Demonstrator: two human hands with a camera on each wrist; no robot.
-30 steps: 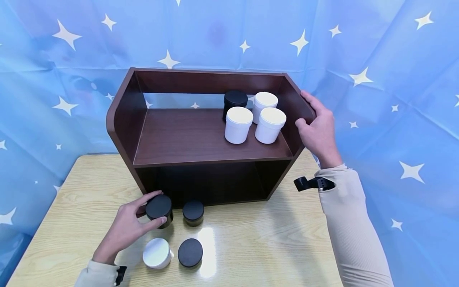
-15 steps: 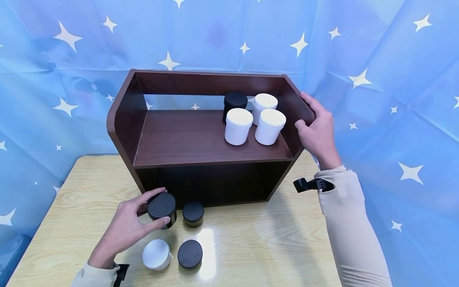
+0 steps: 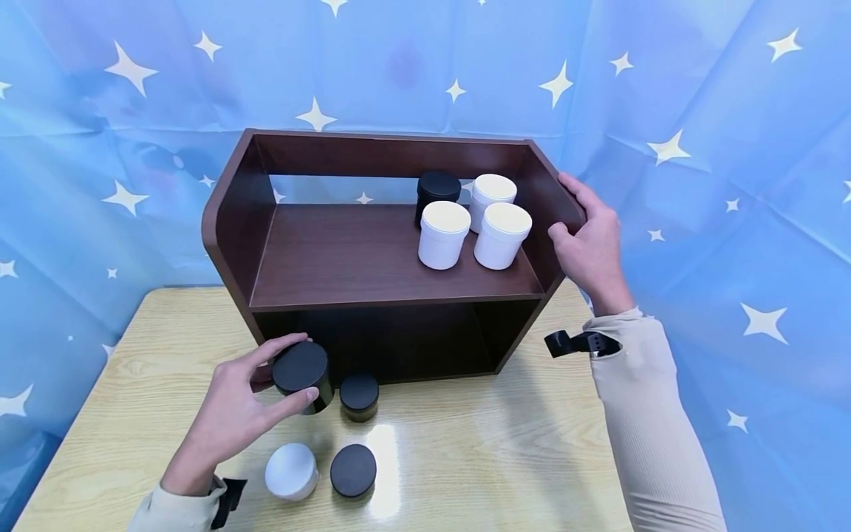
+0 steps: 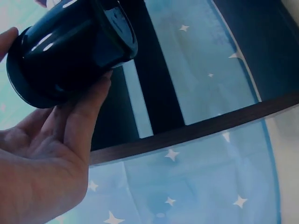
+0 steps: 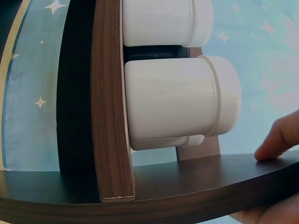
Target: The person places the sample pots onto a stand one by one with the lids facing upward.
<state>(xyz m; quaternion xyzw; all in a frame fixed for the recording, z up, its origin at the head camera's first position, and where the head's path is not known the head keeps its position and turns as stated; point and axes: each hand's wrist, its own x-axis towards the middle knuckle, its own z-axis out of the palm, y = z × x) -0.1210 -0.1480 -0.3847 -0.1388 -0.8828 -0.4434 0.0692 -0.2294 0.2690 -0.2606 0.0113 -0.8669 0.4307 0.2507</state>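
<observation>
My left hand [image 3: 233,403] holds a black lidded jar [image 3: 302,373] between thumb and fingers, in front of the shelf's lower left. In the left wrist view the glossy black jar [image 4: 70,51] appears lifted, its base showing. My right hand [image 3: 592,240] grips the right side panel of the dark brown two-tier shelf [image 3: 332,251], thumb on the inner face. Near that hand on the upper tier stand several white jars [image 3: 502,236] and one black jar [image 3: 439,185]. The right wrist view shows a white jar [image 5: 177,95] upright on the board.
On the wooden table [image 3: 465,443], in front of the shelf, stand a small black jar [image 3: 359,395], another black-lidded jar [image 3: 353,470] and a white-lidded jar [image 3: 291,471]. A blue star-patterned curtain [image 3: 385,66] hangs behind.
My left hand has raised the black jar and brought it slightly toward the shelf. The right hand keeps its hold on the side panel.
</observation>
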